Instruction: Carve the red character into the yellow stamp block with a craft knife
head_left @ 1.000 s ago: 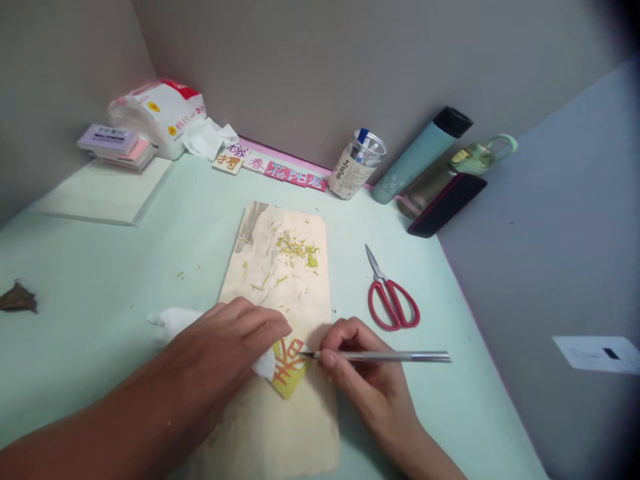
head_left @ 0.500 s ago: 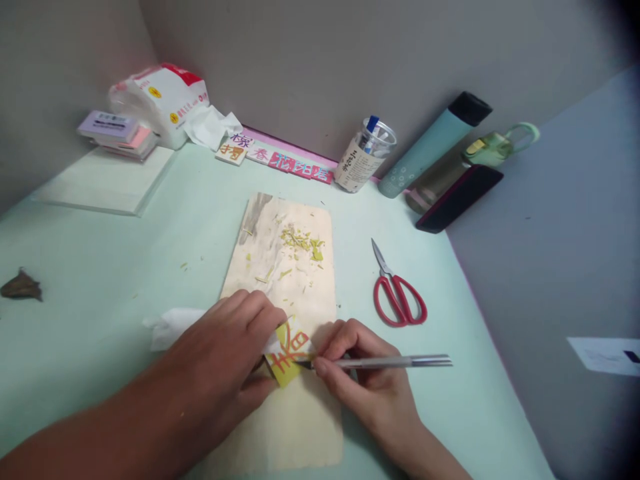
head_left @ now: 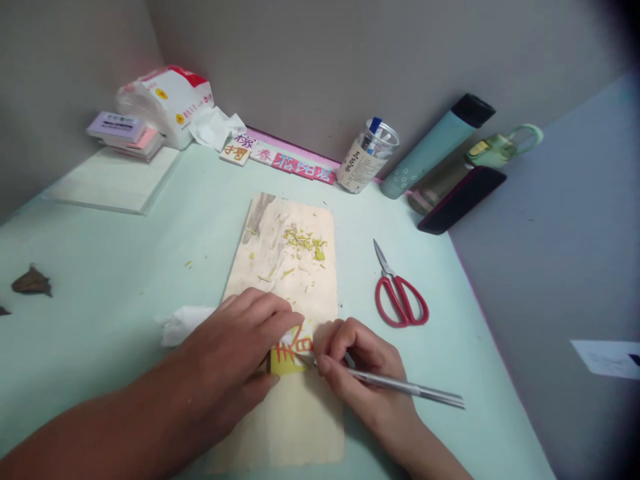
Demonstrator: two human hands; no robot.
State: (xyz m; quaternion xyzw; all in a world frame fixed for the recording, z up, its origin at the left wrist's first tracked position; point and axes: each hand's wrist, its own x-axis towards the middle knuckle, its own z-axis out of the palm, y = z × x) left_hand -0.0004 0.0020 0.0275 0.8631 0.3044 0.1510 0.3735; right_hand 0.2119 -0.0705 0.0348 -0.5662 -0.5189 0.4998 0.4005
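My left hand (head_left: 250, 340) is closed on a small yellow carving block (head_left: 290, 363) with a red-orange character drawn on it; its fingers cover the block's left and upper edges. Pinched in my right hand (head_left: 367, 370) is a silver carving knife (head_left: 400, 385), its handle slanting down to the right. The blade tip touches or nearly touches the block's face. Beneath both hands lies a pale wooden board (head_left: 295, 427). Yellow-green shavings (head_left: 305, 243) are scattered over its upper part. A crumpled white tissue (head_left: 183, 325) sits behind my left wrist.
Red-handled scissors (head_left: 400, 293) lie right of the board. Along the back stand a tissue pack (head_left: 170, 100), a row of carved character blocks (head_left: 300, 167), a pen cup (head_left: 363, 160), a teal bottle (head_left: 435, 150), a green-lidded bottle (head_left: 493, 150) and a dark phone-like slab (head_left: 463, 200).
My left hand has turned the yellow block so its lower edge is nearly level. The knife handle has swung lower at its right end. The whole view has shifted slightly.
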